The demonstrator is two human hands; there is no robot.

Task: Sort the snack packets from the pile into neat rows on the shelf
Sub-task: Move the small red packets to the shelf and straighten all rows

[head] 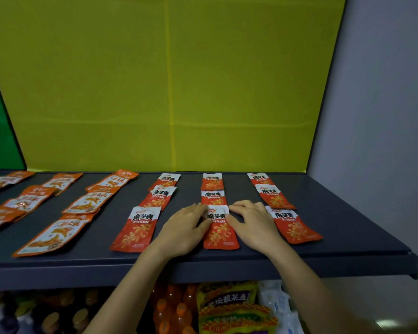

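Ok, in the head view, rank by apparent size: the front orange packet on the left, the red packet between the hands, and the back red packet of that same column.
1. Front orange packet, largest.
2. Red packet between the hands.
3. Back red packet, smallest, though likely only because it lies farther from the camera.

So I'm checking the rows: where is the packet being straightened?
In the head view, the red packet lies at the shelf's front, middle red column, between the left hand and right hand.

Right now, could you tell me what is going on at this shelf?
A person is laying red snack packets in rows on the dark shelf. The left hand and right hand press either side of the front middle packet, straightening it. Orange packets lie in looser rows to the left.
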